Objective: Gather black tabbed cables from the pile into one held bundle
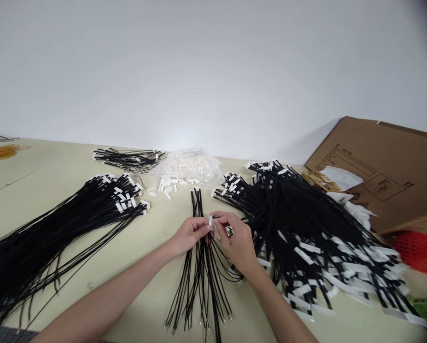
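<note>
Over the middle of the table, my left hand [192,234] pinches a small white connector [211,221] between thumb and forefinger. My right hand [235,238] is closed at the connector's other side, its fingertips pressed around the end of a black cable. How deep the cable sits in the connector is too small to tell. Beneath both hands lies a small bundle of black cables [196,286], several with white ends at the top and bare tips toward me. Loose white connectors [168,183] lie beyond, next to a clear plastic bag [194,164] full of them.
A thick pile of black cables [66,214] with white connectors spreads on the left, and another large pile [288,209] on the right. A smaller cable bunch [127,159] lies at the back. A cardboard box [381,171] and red netting [419,252] stand far right.
</note>
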Motion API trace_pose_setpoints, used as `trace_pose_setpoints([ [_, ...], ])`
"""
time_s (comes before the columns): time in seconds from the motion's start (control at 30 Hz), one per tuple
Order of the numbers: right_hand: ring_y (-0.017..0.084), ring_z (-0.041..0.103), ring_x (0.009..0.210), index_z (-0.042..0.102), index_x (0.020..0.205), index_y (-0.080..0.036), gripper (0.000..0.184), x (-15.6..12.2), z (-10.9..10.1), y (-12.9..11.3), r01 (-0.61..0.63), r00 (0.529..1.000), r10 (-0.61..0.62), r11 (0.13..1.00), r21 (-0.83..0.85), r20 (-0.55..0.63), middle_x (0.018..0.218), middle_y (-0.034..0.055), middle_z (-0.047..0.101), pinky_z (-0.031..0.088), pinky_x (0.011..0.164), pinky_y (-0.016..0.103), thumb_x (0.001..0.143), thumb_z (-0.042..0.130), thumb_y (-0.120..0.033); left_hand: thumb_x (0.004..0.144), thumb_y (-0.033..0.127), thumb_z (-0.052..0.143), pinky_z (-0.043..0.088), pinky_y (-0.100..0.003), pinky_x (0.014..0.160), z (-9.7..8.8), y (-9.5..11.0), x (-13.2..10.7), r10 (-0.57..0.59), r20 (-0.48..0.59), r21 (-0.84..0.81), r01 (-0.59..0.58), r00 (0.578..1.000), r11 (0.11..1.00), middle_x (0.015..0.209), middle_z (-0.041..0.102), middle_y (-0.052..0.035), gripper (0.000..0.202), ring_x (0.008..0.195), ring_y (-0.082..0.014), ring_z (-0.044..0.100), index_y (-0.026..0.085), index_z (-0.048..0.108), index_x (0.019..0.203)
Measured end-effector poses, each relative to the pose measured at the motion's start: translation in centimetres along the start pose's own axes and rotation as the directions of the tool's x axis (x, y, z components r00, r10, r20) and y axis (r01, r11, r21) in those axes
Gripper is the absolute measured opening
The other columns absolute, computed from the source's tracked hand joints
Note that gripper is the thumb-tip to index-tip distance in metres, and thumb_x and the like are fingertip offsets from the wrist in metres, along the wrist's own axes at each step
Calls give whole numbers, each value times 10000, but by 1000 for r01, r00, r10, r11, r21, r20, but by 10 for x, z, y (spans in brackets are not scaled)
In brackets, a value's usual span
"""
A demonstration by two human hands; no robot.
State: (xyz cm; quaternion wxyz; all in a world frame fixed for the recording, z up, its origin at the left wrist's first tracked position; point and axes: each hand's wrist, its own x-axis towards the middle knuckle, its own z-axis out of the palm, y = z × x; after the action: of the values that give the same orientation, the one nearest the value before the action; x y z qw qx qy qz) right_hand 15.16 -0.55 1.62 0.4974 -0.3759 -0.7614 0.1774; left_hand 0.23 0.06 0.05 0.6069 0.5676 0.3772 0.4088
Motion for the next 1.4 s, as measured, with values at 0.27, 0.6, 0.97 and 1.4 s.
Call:
trace_pose_setpoints([
  [0.27,197,466,1087,562,1007,-195,232,0,-6,1,245,966,-257,945,-218,-27,1093,78,565,432,905,386,817,478,-92,697,355,642,409,-246,637,-14,-4,5,-114,-132,-317,67,985,946,719,598,-30,241,621,-106,534,119,610,731],
  [0.6,225,459,1077,594,991,-185,221,-3,-2,2,419,907,-374,843,-337,192,1052,63,592,455,869,401,797,531,-100,654,317,691,419,-221,641,-19,-6,6,-161,-170,-436,73,972,897,710,606,-37,227,623,-94,534,112,634,735],
  [0.97,194,506,1047,603,1016,-209,249,-6,3,5,413,904,-376,893,-182,204,1027,54,623,463,863,392,834,478,-91,643,323,701,410,-206,630,-16,-6,5,-194,-168,-451,100,967,887,681,597,-20,244,636,-88,535,108,624,729],
  [1.4,41,496,544,622,773,-154,187,17,-63,10,-86,669,628,598,797,-398,612,-43,505,427,489,152,703,670,-321,705,367,627,365,-224,542,-12,0,3,-96,-185,-227,53,978,973,734,623,-56,271,627,-117,557,100,605,739],
])
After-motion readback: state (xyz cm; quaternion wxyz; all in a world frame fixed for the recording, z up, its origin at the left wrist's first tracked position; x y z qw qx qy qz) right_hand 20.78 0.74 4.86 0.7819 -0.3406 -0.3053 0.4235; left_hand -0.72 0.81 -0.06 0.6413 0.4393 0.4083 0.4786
